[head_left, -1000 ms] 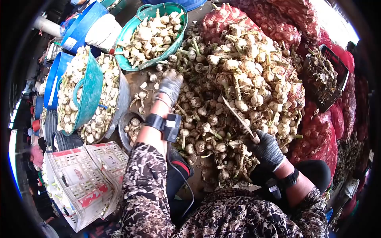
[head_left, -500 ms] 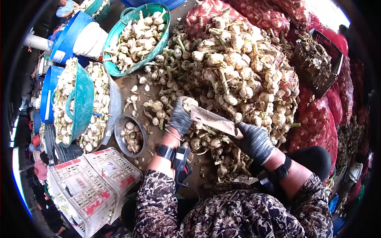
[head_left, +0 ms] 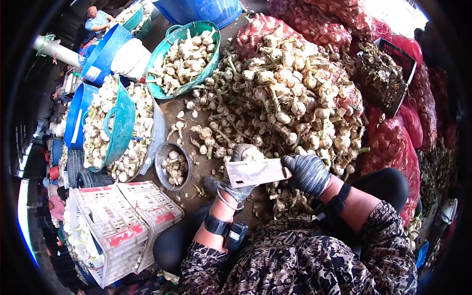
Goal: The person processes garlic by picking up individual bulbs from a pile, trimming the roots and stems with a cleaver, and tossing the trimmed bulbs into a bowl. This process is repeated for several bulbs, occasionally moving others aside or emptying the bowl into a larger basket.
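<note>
clasping a pale, round garlic bulb (head_left: 252,154) in the left grip (head_left: 236,191), at the upper edge of a broad, rectangular metal knife (head_left: 253,174); clenching that knife's handle in the right grip (head_left: 310,175); expect a light, firm bulb with loose skin apt to slip, best held round its sides, clear of the edge; counting one held bulb, one knife, one round grey bowl (head_left: 172,186) and one large garlic heap (head_left: 295,93), too crowded to tally
</note>
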{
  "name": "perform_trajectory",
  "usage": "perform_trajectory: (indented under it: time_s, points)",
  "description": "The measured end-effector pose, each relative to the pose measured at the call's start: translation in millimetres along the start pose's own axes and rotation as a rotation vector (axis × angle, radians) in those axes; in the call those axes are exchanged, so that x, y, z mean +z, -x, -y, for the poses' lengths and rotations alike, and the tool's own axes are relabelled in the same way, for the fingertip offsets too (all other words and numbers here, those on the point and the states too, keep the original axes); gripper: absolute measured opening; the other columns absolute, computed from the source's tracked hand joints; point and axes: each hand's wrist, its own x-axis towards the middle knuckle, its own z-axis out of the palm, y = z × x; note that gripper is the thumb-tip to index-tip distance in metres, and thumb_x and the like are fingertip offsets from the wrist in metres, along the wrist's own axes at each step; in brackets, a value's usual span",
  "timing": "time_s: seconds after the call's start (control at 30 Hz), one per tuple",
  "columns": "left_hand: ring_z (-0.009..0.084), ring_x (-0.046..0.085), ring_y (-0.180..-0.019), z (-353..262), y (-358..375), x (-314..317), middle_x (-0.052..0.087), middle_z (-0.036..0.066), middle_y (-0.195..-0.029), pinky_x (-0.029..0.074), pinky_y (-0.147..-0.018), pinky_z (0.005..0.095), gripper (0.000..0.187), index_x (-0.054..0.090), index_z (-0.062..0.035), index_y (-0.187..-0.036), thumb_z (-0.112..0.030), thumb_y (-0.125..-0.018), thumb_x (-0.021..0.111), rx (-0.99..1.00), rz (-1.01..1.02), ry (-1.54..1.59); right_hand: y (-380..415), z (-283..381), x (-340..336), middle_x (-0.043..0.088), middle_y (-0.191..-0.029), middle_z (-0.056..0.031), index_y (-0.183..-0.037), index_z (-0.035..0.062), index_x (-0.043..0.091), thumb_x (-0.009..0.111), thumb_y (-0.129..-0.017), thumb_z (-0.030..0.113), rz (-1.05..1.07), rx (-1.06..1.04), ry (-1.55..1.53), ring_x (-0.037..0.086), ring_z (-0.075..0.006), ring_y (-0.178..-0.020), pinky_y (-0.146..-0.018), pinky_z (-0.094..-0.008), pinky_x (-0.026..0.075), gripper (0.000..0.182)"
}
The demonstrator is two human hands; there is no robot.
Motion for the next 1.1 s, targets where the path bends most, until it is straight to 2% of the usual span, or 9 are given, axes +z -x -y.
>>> perform_trajectory:
  time_s: [0.3,0.53,0.63,0.67,0.77,0.8,0.9,0.97,1.1]
  points:
    - [0.0181,0.06,-0.097,-59.4,25.8,-15.3,0.059,0.008,-0.107,0.053,-0.085,0.0321,0.061,0.048,-0.0102,-0.12,-0.012,-0.071,0.084,-0.148,-0.165,-0.026,6.2,-66.1,16.7,0.065,-0.072,-0.0184,-0.101,0.0072,0.064,0.072,-0.085,0.028,-0.208,0.278,-0.124,0.066,-0.0375,-0.066,-0.057,-0.0448,0.052,0.028]
    - [0.0304,0.051,-0.116,-49.2,7.1,14.2,0.054,0.012,-0.119,0.042,-0.101,0.0483,0.081,0.053,-0.0104,-0.119,-0.038,-0.056,0.095,0.015,-0.126,-0.177,-0.3,32.7,-19.3,0.068,-0.107,-0.0003,-0.12,0.002,0.062,0.078,-0.088,0.031,0.094,0.212,-1.495,0.061,-0.0072,-0.094,-0.081,-0.0271,0.052,0.046]
    - [0.0302,0.049,-0.12,-24.3,25.8,26.7,0.053,0.012,-0.121,0.043,-0.102,0.0435,0.07,0.049,-0.0099,-0.133,-0.048,-0.082,0.078,-0.536,-0.168,1.152,-6.6,20.4,-8.3,0.07,-0.104,-0.0022,-0.123,0.0056,0.062,0.08,-0.085,0.028,-0.005,0.126,-1.235,0.062,-0.0074,-0.094,-0.082,-0.0275,0.053,0.048]
    - [0.0223,0.054,-0.11,-44.5,5.0,13.2,0.057,0.007,-0.109,0.047,-0.095,0.035,0.062,0.048,-0.008,-0.137,-0.049,-0.093,0.064,-0.475,-0.051,0.674,-5.0,20.0,-8.1,0.07,-0.104,-0.0022,-0.123,0.0056,0.062,0.08,-0.085,0.028,0.001,0.128,-1.233,0.062,-0.0074,-0.094,-0.082,-0.0275,0.053,0.048]
    - [0.0153,0.06,-0.099,19.1,33.1,31.7,0.061,0.006,-0.115,0.047,-0.094,0.0306,0.059,0.054,-0.0017,-0.13,-0.049,-0.095,0.061,-0.501,0.14,1.561,-3.2,22.8,-2.5,0.071,-0.103,-0.0043,-0.125,0.0069,0.061,0.084,-0.08,0.03,-0.044,0.007,-1.09,0.064,-0.0118,-0.093,-0.082,-0.0305,0.053,0.056]
    - [0.0206,0.059,-0.111,-15.2,22.4,23.4,0.06,0.008,-0.124,0.044,-0.103,0.0337,0.059,0.052,-0.0027,-0.135,-0.043,-0.094,0.064,-0.693,0.095,1.2,-2.5,17.7,3.1,0.071,-0.103,-0.0068,-0.125,0.0064,0.061,0.084,-0.079,0.031,-0.027,-0.027,-1.035,0.066,-0.0165,-0.093,-0.082,-0.0324,0.053,0.057]
    - [0.0274,0.056,-0.12,5.1,32.2,24.4,0.059,0.012,-0.131,0.043,-0.105,0.0382,0.047,0.054,-0.0081,-0.135,-0.026,-0.093,0.066,-0.137,0.175,-0.085,5.5,19.0,-18.3,0.068,-0.101,-0.0145,-0.116,0.007,0.063,0.082,-0.077,0.039,-0.021,-0.069,-0.663,0.066,-0.0353,-0.096,-0.081,-0.0404,0.053,0.053]
    - [0.0265,0.052,-0.126,7.8,40.1,25.6,0.056,0.013,-0.136,0.042,-0.106,0.0398,0.042,0.053,-0.008,-0.135,-0.028,-0.098,0.059,-0.418,0.191,-0.006,8.4,22.3,-30.4,0.068,-0.095,-0.0159,-0.109,0.0086,0.064,0.079,-0.078,0.042,-0.08,-0.138,-0.261,0.066,-0.0368,-0.092,-0.077,-0.0431,0.053,0.048]
    - [0.0287,0.064,-0.101,4.2,37.7,21.1,0.067,0.016,-0.111,0.051,-0.091,0.0382,0.029,0.063,-0.0035,-0.119,-0.026,-0.1,0.057,-0.226,0.167,-0.293,6.0,-1.2,-17.4,0.068,-0.083,-0.018,-0.101,0.0094,0.065,0.073,-0.083,0.037,0.091,0.055,-0.176,0.068,-0.036,-0.08,-0.072,-0.044,0.053,0.034]
